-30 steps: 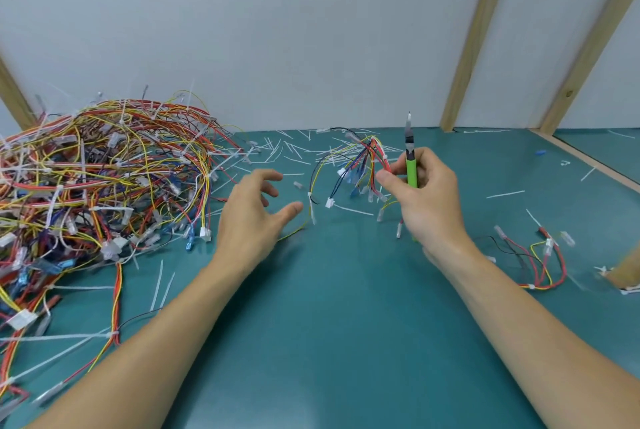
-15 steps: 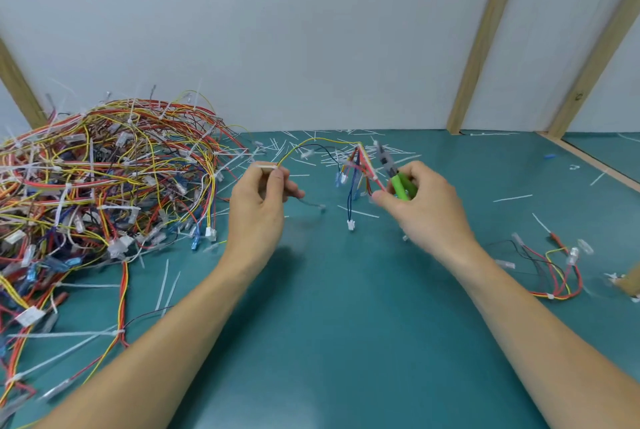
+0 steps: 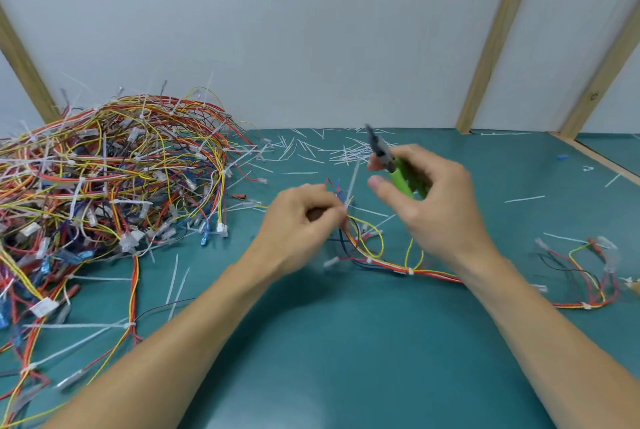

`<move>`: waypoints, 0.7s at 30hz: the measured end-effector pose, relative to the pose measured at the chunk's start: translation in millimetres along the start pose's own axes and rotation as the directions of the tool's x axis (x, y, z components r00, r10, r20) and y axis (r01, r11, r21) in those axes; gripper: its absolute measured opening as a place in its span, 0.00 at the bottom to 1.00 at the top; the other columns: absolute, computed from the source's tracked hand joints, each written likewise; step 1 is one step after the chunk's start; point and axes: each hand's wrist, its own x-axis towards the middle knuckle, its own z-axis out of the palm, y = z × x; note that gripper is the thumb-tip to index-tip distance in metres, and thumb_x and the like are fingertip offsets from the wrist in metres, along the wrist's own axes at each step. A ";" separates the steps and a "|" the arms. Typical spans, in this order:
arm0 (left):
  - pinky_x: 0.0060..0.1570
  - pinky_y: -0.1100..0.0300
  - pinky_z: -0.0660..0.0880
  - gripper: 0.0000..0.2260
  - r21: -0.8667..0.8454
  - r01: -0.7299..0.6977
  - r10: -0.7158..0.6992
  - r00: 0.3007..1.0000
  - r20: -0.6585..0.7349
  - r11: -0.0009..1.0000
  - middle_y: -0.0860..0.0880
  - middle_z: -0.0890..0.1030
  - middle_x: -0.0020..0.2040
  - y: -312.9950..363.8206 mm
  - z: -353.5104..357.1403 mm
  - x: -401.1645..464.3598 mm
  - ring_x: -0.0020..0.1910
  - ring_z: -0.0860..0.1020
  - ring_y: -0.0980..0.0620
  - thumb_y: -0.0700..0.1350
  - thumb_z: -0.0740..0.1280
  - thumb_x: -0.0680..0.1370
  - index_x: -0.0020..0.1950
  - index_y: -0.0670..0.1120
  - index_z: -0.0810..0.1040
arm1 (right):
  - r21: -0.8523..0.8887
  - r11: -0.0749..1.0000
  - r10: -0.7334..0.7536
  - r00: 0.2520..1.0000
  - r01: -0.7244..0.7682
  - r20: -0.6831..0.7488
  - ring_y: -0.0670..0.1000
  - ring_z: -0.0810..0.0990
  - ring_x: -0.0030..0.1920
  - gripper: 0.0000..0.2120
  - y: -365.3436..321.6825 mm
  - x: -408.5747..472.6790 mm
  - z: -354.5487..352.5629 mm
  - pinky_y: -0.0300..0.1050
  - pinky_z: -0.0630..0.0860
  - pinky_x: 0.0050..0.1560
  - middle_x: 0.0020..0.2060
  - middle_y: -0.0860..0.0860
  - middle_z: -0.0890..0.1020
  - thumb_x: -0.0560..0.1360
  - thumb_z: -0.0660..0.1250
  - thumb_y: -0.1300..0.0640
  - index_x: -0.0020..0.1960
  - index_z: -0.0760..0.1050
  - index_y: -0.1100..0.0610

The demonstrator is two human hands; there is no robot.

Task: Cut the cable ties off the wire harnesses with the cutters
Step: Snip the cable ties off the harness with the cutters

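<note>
My left hand (image 3: pixel 302 217) pinches a wire harness (image 3: pixel 377 255) of red, yellow and blue wires near one end, where a white cable tie tail (image 3: pixel 352 182) sticks up. The rest of this harness trails right across the green table under my right wrist. My right hand (image 3: pixel 429 200) grips the green-handled cutters (image 3: pixel 398 172), whose dark jaws point up and left, a little above and to the right of the tie.
A big tangled pile of tied harnesses (image 3: pixel 104 186) fills the left of the table. Several cut white tie pieces (image 3: pixel 332 151) lie near the back wall. Another harness (image 3: pixel 585 272) lies at the right. Wooden posts (image 3: pixel 491 47) stand behind.
My left hand has moved right and down with the harness, which now lies partly on the table. My right hand has shifted the cutters up, jaws clear of the wires.
</note>
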 end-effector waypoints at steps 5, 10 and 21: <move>0.45 0.60 0.66 0.09 -0.067 0.028 -0.028 1.000 -0.001 0.997 0.51 0.75 0.35 -6.5 -0.6 1.0 0.39 0.70 0.54 0.45 0.67 0.79 0.40 0.47 0.84 | 0.160 0.942 0.249 0.935 -0.294 0.251 0.46 0.81 0.37 0.04 5.1 -7.2 15.4 0.43 0.78 0.40 0.37 0.49 0.85 0.76 0.75 0.60 0.46 0.82 0.53; 0.35 0.63 0.64 0.07 -0.205 0.135 -0.167 0.975 -0.148 0.969 0.52 0.69 0.29 -12.1 1.0 4.6 0.32 0.65 0.57 0.44 0.71 0.79 0.41 0.50 0.83 | 0.263 0.838 0.402 0.867 -0.478 0.294 0.48 0.76 0.30 0.03 8.2 -11.7 23.3 0.42 0.76 0.34 0.31 0.45 0.82 0.78 0.73 0.61 0.45 0.81 0.58; 0.55 0.46 0.73 0.03 0.026 0.107 -0.094 0.952 -0.293 0.994 0.55 0.82 0.40 -13.7 -3.2 4.0 0.46 0.75 0.48 0.48 0.73 0.77 0.45 0.51 0.86 | -0.300 0.947 0.188 0.955 -0.115 0.227 0.42 0.82 0.43 0.14 15.3 2.6 -10.9 0.49 0.80 0.53 0.37 0.40 0.84 0.67 0.80 0.42 0.44 0.82 0.48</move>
